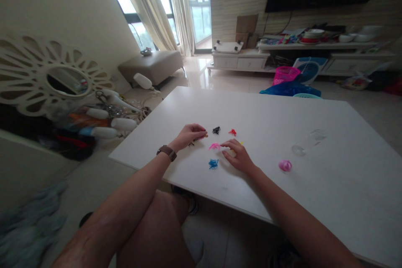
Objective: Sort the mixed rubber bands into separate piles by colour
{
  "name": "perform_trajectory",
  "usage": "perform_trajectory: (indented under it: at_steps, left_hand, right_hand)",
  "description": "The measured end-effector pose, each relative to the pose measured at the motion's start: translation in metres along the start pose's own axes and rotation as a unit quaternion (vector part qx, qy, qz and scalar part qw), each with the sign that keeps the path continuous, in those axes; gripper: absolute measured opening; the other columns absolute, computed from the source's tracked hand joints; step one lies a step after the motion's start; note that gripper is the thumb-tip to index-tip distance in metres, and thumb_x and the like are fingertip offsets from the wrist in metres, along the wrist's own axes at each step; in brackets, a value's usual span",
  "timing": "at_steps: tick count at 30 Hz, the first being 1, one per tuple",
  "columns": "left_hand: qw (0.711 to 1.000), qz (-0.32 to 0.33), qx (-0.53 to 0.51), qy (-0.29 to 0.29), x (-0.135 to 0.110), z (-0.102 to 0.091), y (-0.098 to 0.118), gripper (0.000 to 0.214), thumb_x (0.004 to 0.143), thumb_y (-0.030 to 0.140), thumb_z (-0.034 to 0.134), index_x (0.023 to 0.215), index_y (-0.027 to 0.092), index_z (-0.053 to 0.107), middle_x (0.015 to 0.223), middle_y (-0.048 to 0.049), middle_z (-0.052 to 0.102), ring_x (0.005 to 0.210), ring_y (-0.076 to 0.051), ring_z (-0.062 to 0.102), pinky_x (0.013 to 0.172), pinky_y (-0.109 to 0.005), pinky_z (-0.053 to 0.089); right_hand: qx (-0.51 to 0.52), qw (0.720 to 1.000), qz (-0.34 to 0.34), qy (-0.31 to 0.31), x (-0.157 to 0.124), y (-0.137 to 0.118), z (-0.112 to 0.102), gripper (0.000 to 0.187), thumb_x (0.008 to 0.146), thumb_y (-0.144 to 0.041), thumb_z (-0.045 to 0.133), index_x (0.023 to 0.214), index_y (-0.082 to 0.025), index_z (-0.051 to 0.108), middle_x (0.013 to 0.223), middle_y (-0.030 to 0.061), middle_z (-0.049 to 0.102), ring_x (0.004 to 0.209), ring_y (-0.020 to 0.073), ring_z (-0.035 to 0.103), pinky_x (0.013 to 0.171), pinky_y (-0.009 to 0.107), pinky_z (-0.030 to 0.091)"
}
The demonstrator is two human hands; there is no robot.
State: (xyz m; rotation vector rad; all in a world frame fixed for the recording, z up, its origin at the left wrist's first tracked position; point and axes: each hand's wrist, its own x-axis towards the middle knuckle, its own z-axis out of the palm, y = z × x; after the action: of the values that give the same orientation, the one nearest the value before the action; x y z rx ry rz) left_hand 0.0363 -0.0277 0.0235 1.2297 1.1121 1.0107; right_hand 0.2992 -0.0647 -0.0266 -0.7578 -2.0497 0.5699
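Note:
My left hand (193,134), with a watch on its wrist, is pinched closed near the black pile. Something tiny and yellowish shows at its fingertips, too small to name. Under that hand lie a few dark strands, partly hidden. My right hand (238,155) has thumb and index finger apart, the index fingertip at the edge of a pile of thin pink pieces (214,146). Similar small piles lie around: black (216,130), red (232,132) and blue (213,164). A yellow pile (241,143) is mostly hidden behind the right hand.
On the right of the white table (264,117) are a clear plastic container (309,142) lying on its side and a pink round cap-like piece (285,165). Beyond the table stand a pink basket (285,75) and a blue bag (289,88). Lamp parts (124,124) sit at the left.

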Motion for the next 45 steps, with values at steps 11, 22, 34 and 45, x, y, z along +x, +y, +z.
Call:
perform_trajectory:
  at_steps: [11, 22, 34, 45]
  left_hand:
    - [0.994, 0.016, 0.072, -0.076, -0.003, 0.033, -0.002, 0.039, 0.066, 0.041, 0.09, 0.085, 0.011, 0.074, 0.082, -0.0083, 0.076, 0.076, -0.016, 0.069, 0.074, -0.028, 0.053]
    - [0.993, 0.007, 0.083, -0.084, -0.005, 0.041, 0.002, 0.041, 0.065, 0.044, 0.088, 0.084, 0.012, 0.073, 0.078, -0.0061, 0.074, 0.071, -0.015, 0.066, 0.068, -0.027, 0.05]
    - [0.993, 0.007, 0.067, -0.1, -0.004, 0.038, 0.001, 0.037, 0.069, 0.042, 0.087, 0.083, 0.011, 0.071, 0.08, -0.0071, 0.074, 0.071, -0.014, 0.066, 0.069, -0.027, 0.05]
    - [0.987, 0.004, 0.125, -0.097, -0.004, 0.033, 0.0, 0.036, 0.071, 0.043, 0.086, 0.082, 0.012, 0.071, 0.076, -0.0078, 0.074, 0.067, -0.014, 0.066, 0.065, -0.027, 0.051]
  right_hand:
    - [0.009, 0.996, -0.035, -0.082, 0.002, -0.017, -0.007, 0.05, 0.095, -0.03, 0.061, 0.144, -0.029, 0.052, 0.131, 0.0101, 0.063, 0.12, 0.0271, 0.059, 0.103, 0.048, 0.05]
    - [0.01, 0.996, -0.03, -0.088, 0.004, -0.021, -0.007, 0.046, 0.094, -0.028, 0.062, 0.14, -0.025, 0.056, 0.132, 0.0119, 0.064, 0.121, 0.0268, 0.06, 0.104, 0.047, 0.051]
    - [0.021, 0.998, -0.028, -0.05, 0.002, -0.016, -0.004, 0.026, 0.096, -0.024, 0.058, 0.12, -0.023, 0.068, 0.114, 0.0089, 0.072, 0.107, 0.023, 0.065, 0.096, 0.041, 0.053]
    - [-0.036, 0.98, 0.17, 0.095, 0.008, 0.026, -0.047, 0.01, 0.081, -0.027, 0.067, 0.073, -0.02, 0.067, 0.072, 0.0014, 0.071, 0.065, 0.0164, 0.064, 0.066, 0.03, 0.052]
